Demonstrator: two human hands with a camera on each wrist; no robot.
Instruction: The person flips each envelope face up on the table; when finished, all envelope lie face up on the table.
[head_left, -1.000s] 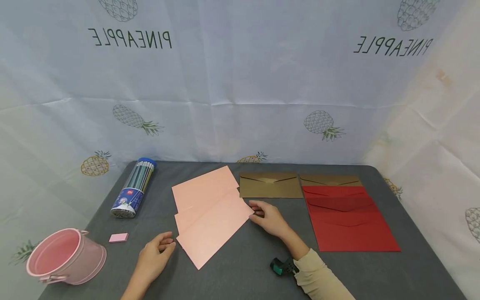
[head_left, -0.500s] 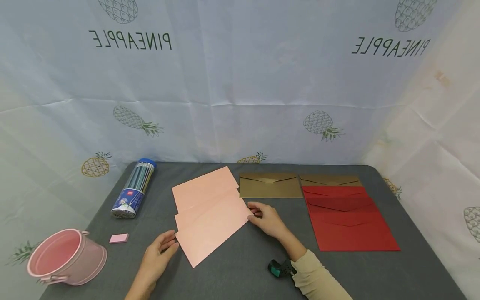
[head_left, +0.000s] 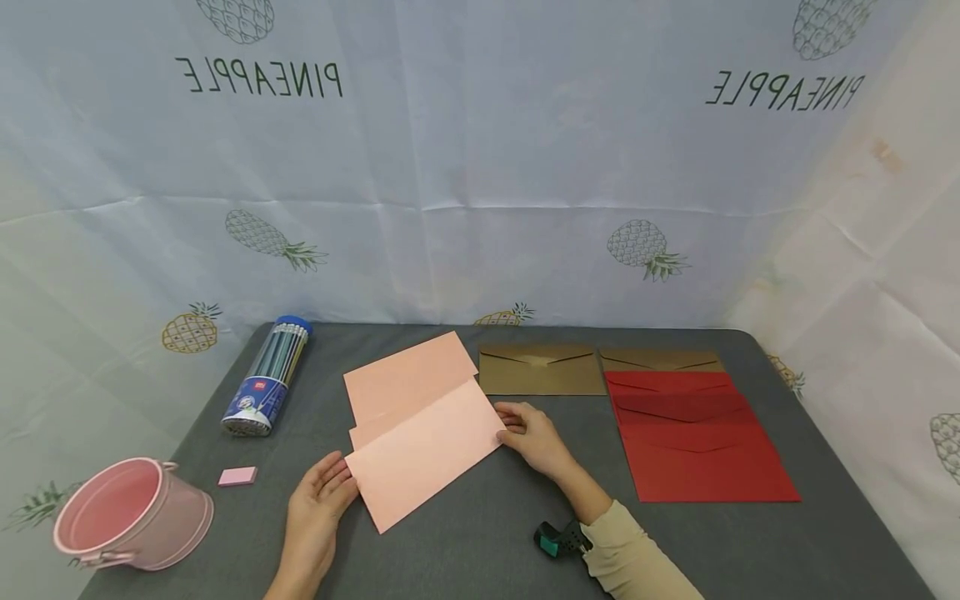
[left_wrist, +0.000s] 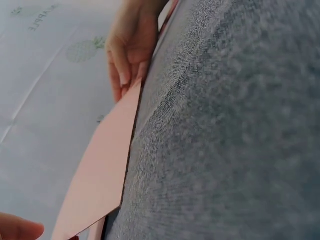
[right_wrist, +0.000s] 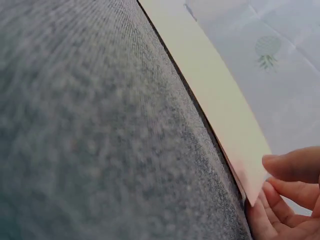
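A pink envelope (head_left: 423,454) lies slantwise at the middle of the grey table (head_left: 480,542), raised a little off it. My left hand (head_left: 341,479) holds its near left corner; only a fingertip (left_wrist: 17,230) shows in the left wrist view, beside the envelope (left_wrist: 100,175). My right hand (head_left: 508,425) pinches the right corner, thumb above and fingers (right_wrist: 282,205) below the envelope (right_wrist: 215,95). Two more pink envelopes (head_left: 408,375) lie under it, fanned toward the back.
Gold envelopes (head_left: 540,371) and a stack of red envelopes (head_left: 697,450) lie to the right. On the left are a tube of pencils (head_left: 268,377), a pink eraser (head_left: 237,476) and a pink bucket (head_left: 127,512). A pineapple-print cloth hangs behind.
The top pink envelope has shifted left and up off the pile. My left hand moved in from the table to its near left corner. The right hand stayed at the right corner.
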